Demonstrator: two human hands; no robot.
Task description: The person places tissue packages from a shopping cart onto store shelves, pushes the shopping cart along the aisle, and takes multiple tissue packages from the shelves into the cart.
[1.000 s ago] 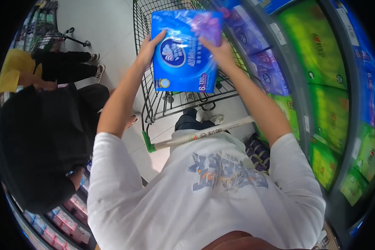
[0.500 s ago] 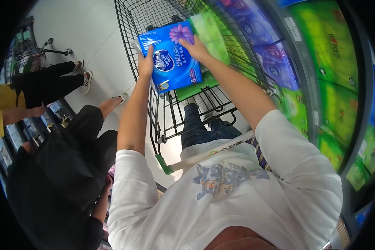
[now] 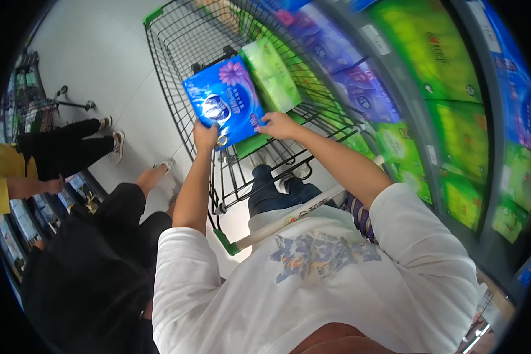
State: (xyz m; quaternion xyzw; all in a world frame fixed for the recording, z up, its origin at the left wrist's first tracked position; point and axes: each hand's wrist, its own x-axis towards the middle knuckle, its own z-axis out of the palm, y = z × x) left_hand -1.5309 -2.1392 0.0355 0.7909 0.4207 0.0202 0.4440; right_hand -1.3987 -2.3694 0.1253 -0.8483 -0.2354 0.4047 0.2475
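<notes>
A blue pack of tissues (image 3: 233, 100) with a pink flower print lies in the black wire shopping cart (image 3: 164, 68). My left hand (image 3: 205, 137) grips its near left edge, thumb on top and the other fingers hidden. At the pack's near right corner, my right hand (image 3: 282, 126) is closed on the edge with its fingertips. Beside the blue pack, to the right, sits a light green pack of tissues (image 3: 271, 74). Part of another green pack (image 3: 253, 144) shows beneath the blue one.
On the right, a store shelf (image 3: 395, 71) holds purple, green and blue tissue packs. The cart's handle (image 3: 295, 218) crosses in front of my body. To the left stand a person in black (image 3: 94, 259) and another in a yellow top (image 3: 3, 171). A second cart (image 3: 35, 112) is farther left.
The blue pack has gone lower into the cart, beside the light green pack. My hands have slid from its sides to its near edge. The cart and shelf have shifted slightly in view.
</notes>
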